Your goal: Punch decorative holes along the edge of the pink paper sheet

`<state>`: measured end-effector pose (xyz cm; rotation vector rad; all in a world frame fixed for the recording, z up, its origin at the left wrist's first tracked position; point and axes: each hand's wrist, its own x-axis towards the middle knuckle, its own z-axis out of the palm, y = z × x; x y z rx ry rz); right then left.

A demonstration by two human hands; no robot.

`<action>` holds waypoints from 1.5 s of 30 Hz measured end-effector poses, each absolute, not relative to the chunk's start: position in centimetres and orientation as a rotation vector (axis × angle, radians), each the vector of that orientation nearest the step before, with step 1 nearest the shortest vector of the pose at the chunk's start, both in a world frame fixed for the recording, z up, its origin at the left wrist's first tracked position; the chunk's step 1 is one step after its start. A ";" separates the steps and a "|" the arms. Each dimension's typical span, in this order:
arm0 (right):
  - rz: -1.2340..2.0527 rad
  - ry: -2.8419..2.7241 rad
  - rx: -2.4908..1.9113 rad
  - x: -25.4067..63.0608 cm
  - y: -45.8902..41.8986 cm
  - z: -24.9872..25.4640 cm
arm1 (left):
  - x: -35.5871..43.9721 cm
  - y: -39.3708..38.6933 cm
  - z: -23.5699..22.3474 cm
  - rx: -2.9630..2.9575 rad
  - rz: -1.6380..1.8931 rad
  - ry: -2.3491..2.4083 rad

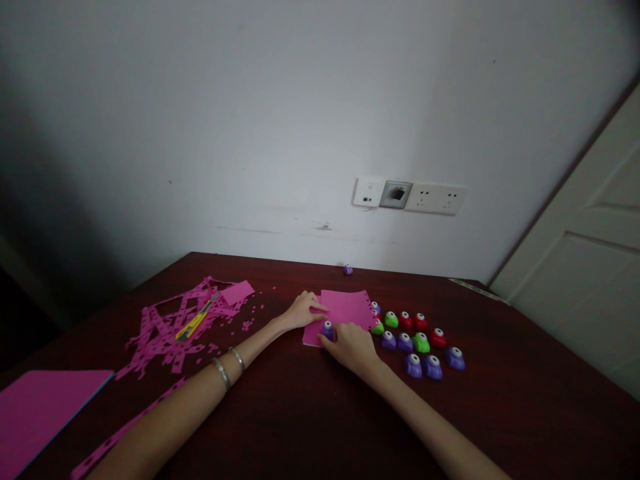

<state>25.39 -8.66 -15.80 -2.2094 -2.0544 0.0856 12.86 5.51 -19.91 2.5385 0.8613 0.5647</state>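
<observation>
A sheet of pink paper [345, 307] lies at the middle of the dark table, over another pink piece, with small holes along its right edge. My left hand [303, 311] rests on the paper's left side, fingers closed against it. A small purple craft punch [327, 330] with a white-and-black button sits at the paper's near edge. My right hand [353, 347] grips this punch, thumb at its near side; the other fingers are partly hidden. Several purple, green and red punches [421, 343] stand right of the paper, a few touching its edge.
Punched pink strips and scraps [167, 327] are heaped on the left, with a yellow utility knife [197, 319] on top. A pink stack of paper [45, 413] lies at the near left. Another purple punch [347, 269] stands near the wall, below the sockets [435, 199].
</observation>
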 end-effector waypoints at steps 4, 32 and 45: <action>0.086 -2.069 -2.215 25.3 -8.5 -15.8 | 12.8 5.6 -20.1 2.525 0.563 0.870; 0.093 -1.427 -2.542 49.3 -11.1 -14.0 | 12.8 5.5 -19.9 2.514 0.596 0.805; 0.253 -1.489 -2.578 52.4 -10.4 -17.6 | 12.8 5.7 -20.2 2.536 0.601 0.802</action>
